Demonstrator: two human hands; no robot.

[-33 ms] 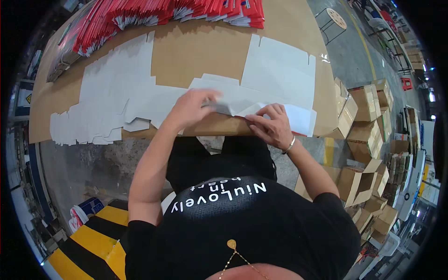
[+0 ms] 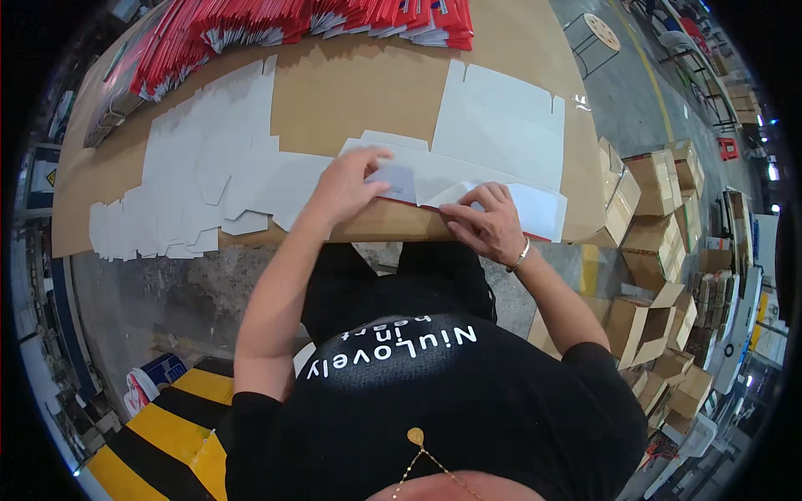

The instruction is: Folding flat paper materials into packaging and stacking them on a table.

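Note:
A flat white carton blank (image 2: pixel 501 125) with slots and flaps lies before me, a thin red edge showing along its near side. My right hand (image 2: pixel 489 225), its wrist in a bracelet, pinches the near flap with bent fingers and thumb. Further left, my left hand (image 2: pixel 352 182) is over the blank's left part, slightly blurred, thumb and fingers apart. Between its thumb and fingers shows a greyish panel (image 2: pixel 399 182) with small print. Left of that hand, a spread of overlapping white carton blanks (image 2: pixel 188 167) covers the table.
Rows of folded red-and-white cartons (image 2: pixel 251 21) line the table's far side. The brown table (image 2: pixel 355 92) ends just before my body. Cardboard boxes (image 2: pixel 652 242) are piled on the floor at right, near a round-topped stool (image 2: pixel 601 33). A yellow-and-black striped surface (image 2: pixel 175 417) is at lower left.
My left hand has shifted slightly to the right, and the greyish panel beneath it now lies flatter and shows more clearly. My right hand has stayed in place.

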